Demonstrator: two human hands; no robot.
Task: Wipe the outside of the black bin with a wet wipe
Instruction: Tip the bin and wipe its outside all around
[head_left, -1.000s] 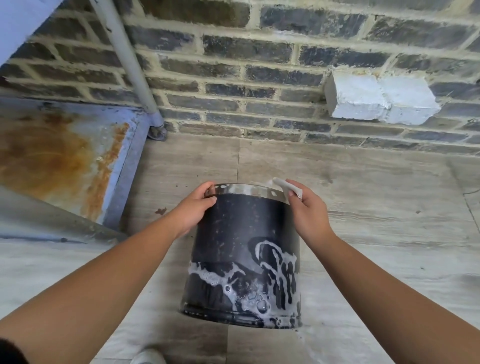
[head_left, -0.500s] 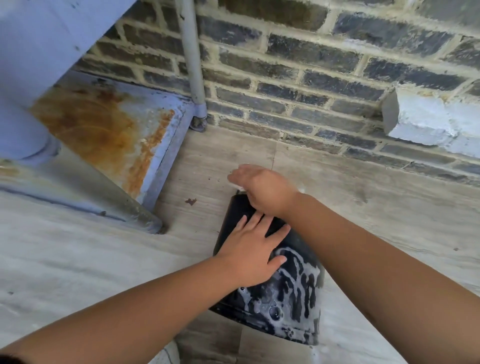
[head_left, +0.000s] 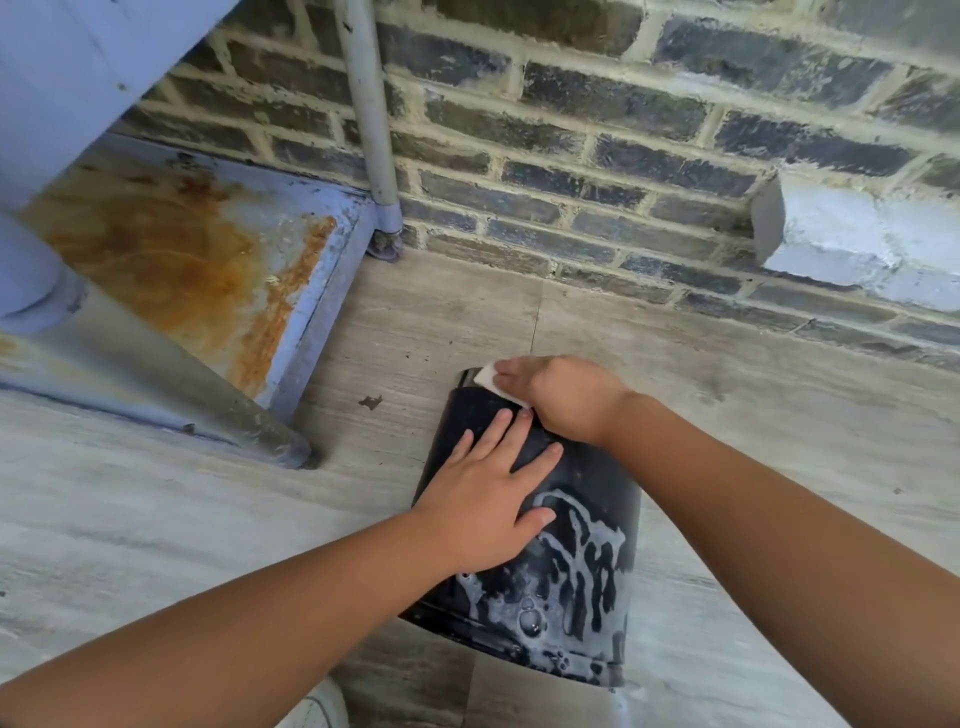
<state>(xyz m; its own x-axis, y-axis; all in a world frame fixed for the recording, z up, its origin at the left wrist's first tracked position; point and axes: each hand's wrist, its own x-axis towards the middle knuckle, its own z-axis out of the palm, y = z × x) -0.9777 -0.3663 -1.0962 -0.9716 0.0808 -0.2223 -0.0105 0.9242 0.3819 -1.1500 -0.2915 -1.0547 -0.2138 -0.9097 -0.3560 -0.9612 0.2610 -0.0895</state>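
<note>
The black bin (head_left: 582, 499) lies tilted on the grey floor (head_left: 779, 415) near the brick wall (head_left: 571, 156), soapy foam streaking its lower side; no writing shows. The left hand (head_left: 483, 499) presses flat, fingers straight. The right hand (head_left: 566, 400) holds the white wipe (head_left: 488, 379) against the rim.
</note>
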